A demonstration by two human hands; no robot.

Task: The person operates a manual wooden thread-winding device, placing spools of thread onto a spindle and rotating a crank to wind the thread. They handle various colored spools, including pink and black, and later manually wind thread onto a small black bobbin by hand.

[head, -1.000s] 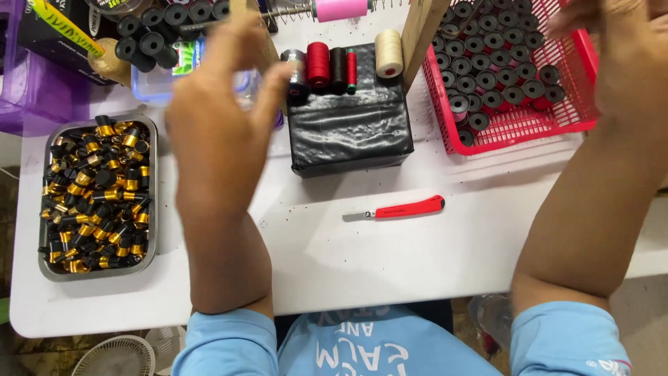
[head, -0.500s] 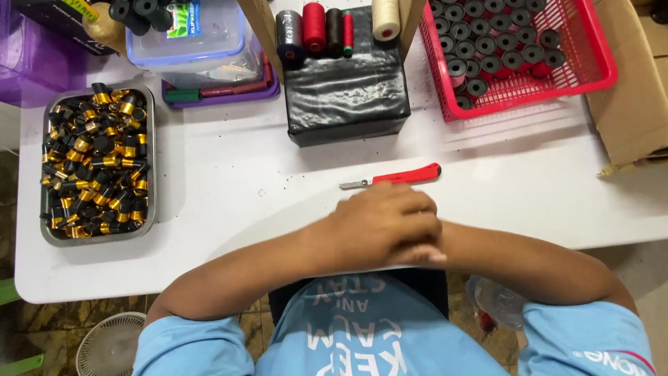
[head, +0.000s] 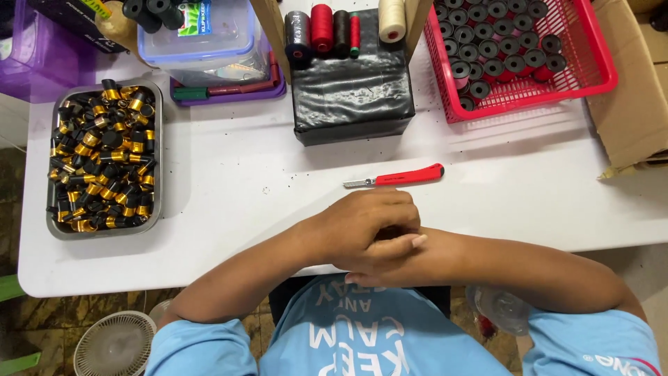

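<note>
Fingers (head: 390, 209) of the left hand (head: 365, 226) curl over the right hand (head: 403, 254), the two clasped at the near edge of the desk (head: 278, 181); neither holds anything that shows. Beyond them sits a red basket (head: 591, 66) of black spools, well off to the right, and a steel tray (head: 156, 160) of black-and-gold caps far to the left. A black wrapped block (head: 351, 90) stands straight ahead. Nearest, just past the fingertips, lies a red-handled knife (head: 396, 177), flat and apart from both hands. It looks light and stiff; the red handle is the safe hold, since the bare metal tip at its left end is likely sharp.
</note>
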